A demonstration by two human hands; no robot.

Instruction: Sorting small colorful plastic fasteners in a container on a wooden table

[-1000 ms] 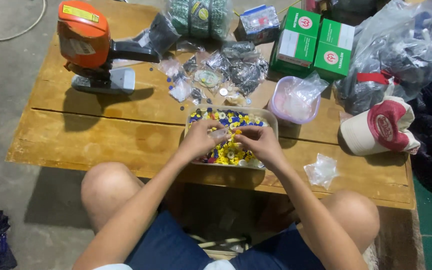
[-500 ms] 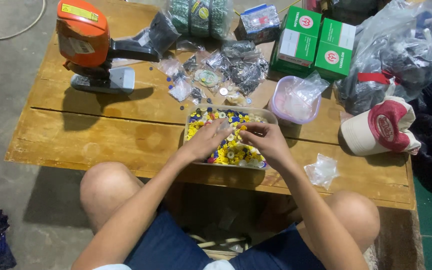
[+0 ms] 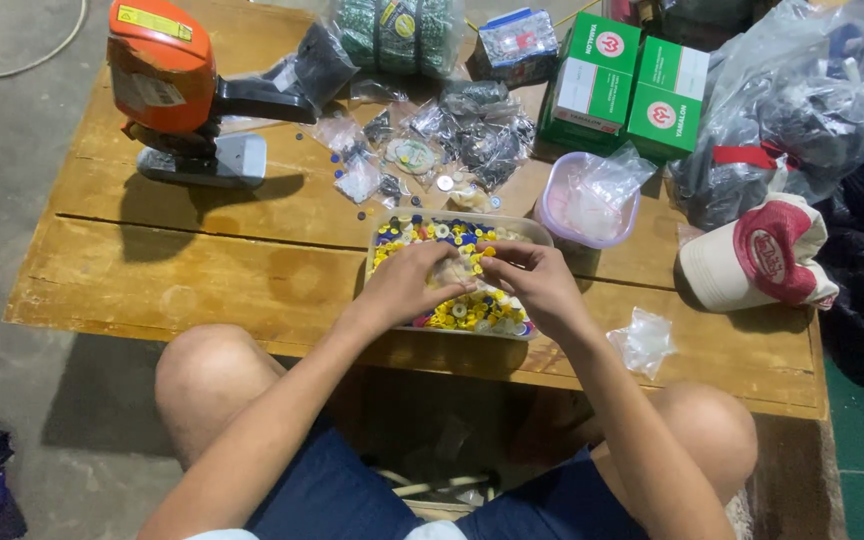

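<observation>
A clear plastic tray holding several yellow, blue and white buttons sits on the near part of a low wooden table. Both of my hands are over this tray. My left hand rests palm down on the buttons, fingers curled. My right hand pinches a small button between thumb and fingertips, close to my left fingertips. What lies under the hands is hidden.
An orange and black machine stands at the far left. Small bags of buttons, green boxes, a lilac bowl, a dark filled bag, a red and white cap and a crumpled bag lie around.
My hands have shifted only slightly inside the tray; the fingertips have come closer together over the buttons.
</observation>
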